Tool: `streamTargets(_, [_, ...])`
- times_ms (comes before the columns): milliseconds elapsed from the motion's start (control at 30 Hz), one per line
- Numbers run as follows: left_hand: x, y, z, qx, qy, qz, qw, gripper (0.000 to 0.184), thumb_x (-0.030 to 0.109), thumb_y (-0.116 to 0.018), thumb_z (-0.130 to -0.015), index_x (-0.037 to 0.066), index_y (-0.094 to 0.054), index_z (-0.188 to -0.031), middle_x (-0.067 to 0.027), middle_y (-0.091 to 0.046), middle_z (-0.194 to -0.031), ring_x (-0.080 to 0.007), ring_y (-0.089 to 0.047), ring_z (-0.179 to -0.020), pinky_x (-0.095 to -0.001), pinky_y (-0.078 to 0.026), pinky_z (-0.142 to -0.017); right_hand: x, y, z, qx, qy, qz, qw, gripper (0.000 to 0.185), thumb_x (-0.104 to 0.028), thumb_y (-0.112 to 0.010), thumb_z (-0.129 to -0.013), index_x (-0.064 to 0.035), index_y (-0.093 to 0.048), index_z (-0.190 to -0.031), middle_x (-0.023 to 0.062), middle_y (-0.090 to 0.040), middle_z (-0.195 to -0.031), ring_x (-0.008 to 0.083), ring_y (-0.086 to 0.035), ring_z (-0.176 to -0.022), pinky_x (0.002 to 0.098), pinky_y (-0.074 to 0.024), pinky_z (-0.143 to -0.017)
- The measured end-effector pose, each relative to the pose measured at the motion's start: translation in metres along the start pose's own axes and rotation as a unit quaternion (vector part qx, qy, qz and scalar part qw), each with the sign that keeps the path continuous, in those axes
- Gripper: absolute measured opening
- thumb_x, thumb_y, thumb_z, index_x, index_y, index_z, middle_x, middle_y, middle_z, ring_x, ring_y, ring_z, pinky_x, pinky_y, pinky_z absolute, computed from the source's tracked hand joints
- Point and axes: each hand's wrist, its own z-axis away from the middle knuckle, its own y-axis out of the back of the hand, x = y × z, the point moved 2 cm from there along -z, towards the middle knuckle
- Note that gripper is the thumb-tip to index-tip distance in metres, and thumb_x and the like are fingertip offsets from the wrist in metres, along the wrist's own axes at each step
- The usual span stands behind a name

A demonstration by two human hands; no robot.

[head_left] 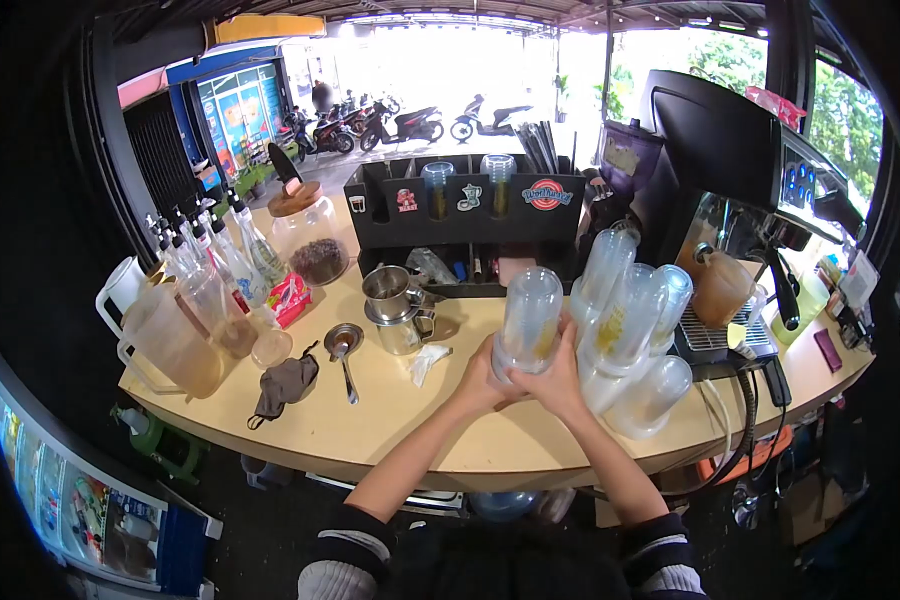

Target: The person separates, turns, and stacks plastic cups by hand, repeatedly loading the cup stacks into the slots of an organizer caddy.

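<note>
- The left hand (483, 378) is at the lower left side of a clear plastic cup (531, 308), its fingers bent around the base.
- The right hand (560, 378) grips the same cup from the other side, thumb across the front; its remaining fingers are mostly hidden.
- The cup is upside down between both hands, near the front of the counter (515, 442); whether more cups are nested inside cannot be told.
- Just right of the hands stand stacks of clear cups (622, 322), also upside down, some with yellow print.
- Beyond the stacks is a coffee machine (715, 140), with a jug of brown liquid (722, 292) at its tray.
- Left of the hands lie a crumpled tissue (429, 362), two metal cups (399, 332), one atop the other, a metal ladle (343, 345) and a dark cloth mask (288, 386).
- Behind the cup stands a black rack (390, 225); a jar (315, 235) and pump bottles (215, 262) are farther left.
</note>
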Motion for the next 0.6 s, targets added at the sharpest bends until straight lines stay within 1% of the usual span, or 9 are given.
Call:
streamTargets(100, [0.005, 0.001, 0.001, -0.011, 0.001, 0.005, 1.0, 0.087, 0.02, -0.084, -0.053, 0.001, -0.039, -0.125, -0.0142, -0.054, -0.117, -0.0234, -0.054, -0.108, -0.0353, -0.043, -0.091, -0.018, 0.004, -0.008, 0.024, 0.053, 0.05, 0.997, 0.101, -0.015, -0.078, -0.054, 0.003, -0.016, -0.132, 0.0231, -0.032, -0.129, 0.0347, -0.035, -0.123, 0.0418, -0.0309, -0.103])
streamTargets(167, [-0.003, 0.0, 0.001, -0.047, 0.034, 0.036, 0.998, 0.1, 0.022, -0.085, -0.053, 0.002, -0.029, -0.133, -0.0148, -0.046, -0.128, -0.0247, -0.046, -0.118, -0.0369, -0.038, -0.098, -0.035, 0.007, -0.013, 0.035, 0.083, 0.067, 0.994, 0.094, -0.012, -0.077, -0.056, 0.0029, -0.021, -0.13, 0.0216, -0.033, -0.127, 0.0348, -0.036, -0.121, 0.0423, -0.0312, -0.102])
streamTargets(300, [-0.007, 0.015, -0.004, -0.046, -0.021, 0.04, 0.998, 0.111, 0.025, -0.086, -0.054, 0.003, -0.019, -0.139, -0.0155, -0.036, -0.136, -0.0269, -0.037, -0.126, -0.0388, -0.031, -0.103, -0.067, 0.017, -0.022, 0.046, 0.146, 0.135, 0.979, 0.091, -0.009, -0.075, -0.056, 0.0005, -0.025, -0.131, 0.0204, -0.033, -0.127, 0.0357, -0.037, -0.12, 0.0423, -0.0317, -0.102])
streamTargets(367, [0.004, 0.038, -0.003, 0.068, -0.069, 0.156, 0.983, 0.117, 0.026, -0.086, -0.055, 0.004, -0.011, -0.142, -0.0166, -0.029, -0.14, -0.0288, -0.032, -0.129, -0.0401, -0.027, -0.106, -0.087, 0.019, -0.021, 0.03, 0.195, 0.17, 0.966, 0.086, -0.004, -0.072, -0.057, -0.0038, -0.029, -0.132, 0.0201, -0.031, -0.131, 0.0372, -0.033, -0.122, 0.042, -0.0313, -0.102])
streamTargets(400, [0.026, 0.047, -0.002, 0.069, -0.073, 0.154, 0.983, 0.117, 0.026, -0.086, -0.055, 0.004, -0.011, -0.142, -0.0166, -0.029, -0.14, -0.0288, -0.032, -0.129, -0.0401, -0.027, -0.106, -0.096, 0.019, -0.02, 0.03, 0.199, 0.168, 0.965, 0.086, -0.004, -0.072, -0.057, -0.0038, -0.029, -0.132, 0.0201, -0.031, -0.131, 0.0372, -0.033, -0.122, 0.042, -0.0313, -0.102])
streamTargets(467, [0.091, 0.069, 0.003, 0.104, -0.197, 0.215, 0.951, 0.113, 0.027, -0.084, -0.058, 0.005, -0.011, -0.142, -0.0167, -0.028, -0.141, -0.0284, -0.033, -0.129, -0.039, -0.027, -0.106, -0.11, 0.014, -0.017, -0.004, 0.185, 0.233, 0.955, 0.085, 0.001, -0.069, -0.058, -0.0046, -0.03, -0.133, 0.0183, -0.03, -0.132, 0.0357, -0.034, -0.123, 0.0413, -0.0319, -0.102])
streamTargets(500, [0.105, 0.079, 0.002, 0.109, -0.195, 0.212, 0.951, 0.113, 0.027, -0.084, -0.058, 0.005, -0.011, -0.142, -0.0167, -0.028, -0.141, -0.0284, -0.033, -0.129, -0.039, -0.027, -0.106, -0.115, 0.009, -0.017, -0.008, 0.186, 0.229, 0.956, 0.085, 0.001, -0.069, -0.058, -0.0046, -0.03, -0.133, 0.0183, -0.03, -0.132, 0.0357, -0.034, -0.123, 0.0413, -0.0319, -0.102])
streamTargets(567, [0.125, 0.099, 0.0, 0.097, -0.235, 0.096, 0.962, 0.102, 0.023, -0.081, -0.063, 0.005, -0.018, -0.141, -0.0163, -0.031, -0.14, -0.026, -0.039, -0.125, -0.037, -0.032, -0.103, -0.121, -0.004, -0.017, -0.05, 0.21, 0.239, 0.947, 0.083, 0.001, -0.067, -0.061, -0.0072, -0.029, -0.135, 0.0193, -0.026, -0.137, 0.0379, -0.028, -0.127, 0.0421, -0.029, -0.104])
streamTargets(600, [0.129, 0.109, 0.0, 0.1, -0.233, 0.09, 0.963, 0.102, 0.023, -0.081, -0.063, 0.005, -0.018, -0.141, -0.0163, -0.031, -0.14, -0.026, -0.039, -0.125, -0.037, -0.032, -0.103, -0.123, -0.01, -0.018, -0.052, 0.21, 0.233, 0.948, 0.083, 0.001, -0.067, -0.061, -0.0072, -0.029, -0.135, 0.0193, -0.026, -0.137, 0.0379, -0.028, -0.127, 0.0421, -0.029, -0.104])
